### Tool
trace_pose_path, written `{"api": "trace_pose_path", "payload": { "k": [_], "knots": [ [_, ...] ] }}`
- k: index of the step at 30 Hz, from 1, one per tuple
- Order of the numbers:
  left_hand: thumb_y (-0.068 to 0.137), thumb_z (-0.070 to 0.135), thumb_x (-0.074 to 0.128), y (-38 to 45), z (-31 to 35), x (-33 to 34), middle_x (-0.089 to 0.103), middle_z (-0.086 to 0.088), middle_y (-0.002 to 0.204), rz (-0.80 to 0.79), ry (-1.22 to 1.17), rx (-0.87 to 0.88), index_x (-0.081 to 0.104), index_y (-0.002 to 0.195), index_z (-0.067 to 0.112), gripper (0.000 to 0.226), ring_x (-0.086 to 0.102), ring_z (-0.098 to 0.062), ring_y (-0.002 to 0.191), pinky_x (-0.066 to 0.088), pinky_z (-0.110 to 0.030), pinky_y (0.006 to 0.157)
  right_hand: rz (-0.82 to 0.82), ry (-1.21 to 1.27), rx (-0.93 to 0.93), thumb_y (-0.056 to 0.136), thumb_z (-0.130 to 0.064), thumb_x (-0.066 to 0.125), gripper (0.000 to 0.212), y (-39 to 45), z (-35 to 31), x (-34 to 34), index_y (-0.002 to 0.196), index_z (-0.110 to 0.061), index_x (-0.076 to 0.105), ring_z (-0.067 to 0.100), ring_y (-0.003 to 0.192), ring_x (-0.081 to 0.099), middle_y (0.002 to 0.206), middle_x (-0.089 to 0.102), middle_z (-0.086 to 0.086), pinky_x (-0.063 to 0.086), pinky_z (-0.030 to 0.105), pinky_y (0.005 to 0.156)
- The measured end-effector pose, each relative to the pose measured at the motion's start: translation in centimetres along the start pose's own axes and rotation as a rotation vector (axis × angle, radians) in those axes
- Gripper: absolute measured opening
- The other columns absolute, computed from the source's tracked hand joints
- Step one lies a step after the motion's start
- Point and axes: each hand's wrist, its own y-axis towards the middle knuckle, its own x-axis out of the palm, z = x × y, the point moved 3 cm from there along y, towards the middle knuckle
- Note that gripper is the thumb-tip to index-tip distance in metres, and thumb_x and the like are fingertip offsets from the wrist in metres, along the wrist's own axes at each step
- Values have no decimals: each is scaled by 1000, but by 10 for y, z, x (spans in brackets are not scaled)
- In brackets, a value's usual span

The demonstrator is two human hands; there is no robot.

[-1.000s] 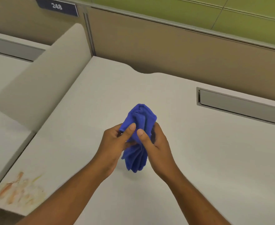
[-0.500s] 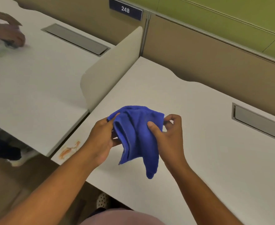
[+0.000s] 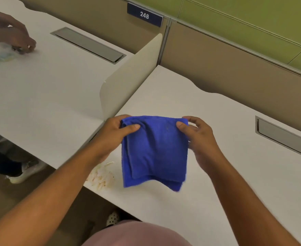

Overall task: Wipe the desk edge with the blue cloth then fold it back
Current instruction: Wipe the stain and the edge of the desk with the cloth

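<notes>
The blue cloth (image 3: 155,151) hangs in the air above the white desk (image 3: 235,174), spread into a folded, roughly square sheet. My left hand (image 3: 114,134) pinches its top left corner and my right hand (image 3: 197,137) pinches its top right corner. The cloth's lower edge dangles just over the desk near the front left corner. An orange-brown stain (image 3: 101,176) marks the desk surface at that corner, just left of the cloth.
A cream divider panel (image 3: 128,77) separates my desk from the neighbouring desk (image 3: 39,86), where another person's hand (image 3: 20,39) works. Grey cable hatches (image 3: 284,137) (image 3: 87,44) are set into both desks. A partition wall with the sign 248 (image 3: 144,15) runs behind.
The bunched cloth has been opened out between both hands into a flat hanging sheet. The hands moved apart, and my view swung left toward the desk corner.
</notes>
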Motion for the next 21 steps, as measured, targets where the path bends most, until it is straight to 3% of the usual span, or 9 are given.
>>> {"api": "trace_pose_path", "payload": {
  "k": [3,6,10,12,14,16,18,20,21],
  "knots": [
    [99,9,70,21,13,-22,82,6,96,-19,180,76,79,106,22,17,76,-5,91,56,-19,75,-99,-98,-58,99,-21,71,18,19,0,1,115,-13,74,25,111,74,110,81,5,59,43,91],
    [98,7,70,38,28,-45,81,-3,104,8,388,173,79,112,19,21,76,-18,101,60,-31,88,-105,-229,-177,98,-16,71,9,36,-9,10,107,-14,73,18,99,74,102,79,1,61,38,89],
    [94,3,73,34,42,-65,79,0,107,115,550,345,80,117,18,29,74,-13,103,56,-18,93,-87,-392,-375,96,-13,72,9,46,-14,28,102,-20,71,6,92,71,96,75,-8,53,21,81],
    [92,4,77,23,29,-75,79,3,111,118,626,397,81,115,20,28,71,-10,105,54,-23,102,-84,-536,-494,97,-15,72,11,41,0,37,106,-21,71,6,99,70,101,75,-12,52,17,84],
    [91,6,79,11,-10,-82,80,6,115,70,748,370,82,113,24,29,69,-12,105,48,-31,110,-112,-715,-576,97,-18,73,16,36,33,45,113,-21,73,10,104,69,110,76,-10,52,22,93],
    [95,11,76,-3,-61,-79,79,11,120,1,901,302,80,117,31,30,68,-19,115,33,-35,122,-163,-876,-578,96,-20,74,21,30,73,50,117,-21,74,17,109,69,116,76,-5,51,26,98],
    [100,15,68,-20,-106,-65,76,14,121,-65,1007,249,75,125,35,34,64,-17,127,1,-35,132,-258,-1015,-551,97,-21,74,20,26,105,50,116,-19,74,20,109,69,114,76,-3,47,23,95],
    [103,13,60,-38,-137,-47,73,12,124,-95,1079,189,70,132,36,39,60,-12,132,-32,-32,120,-371,-1109,-551,95,-16,74,18,23,126,46,113,-17,75,22,107,68,110,76,-3,48,25,93],
    [103,11,58,-47,-148,-38,72,12,127,-92,1115,173,69,134,35,40,55,-13,139,-39,-33,115,-421,-1139,-563,94,-14,75,19,22,131,43,112,-18,74,22,106,68,109,75,-3,51,28,93]
  ]
}}
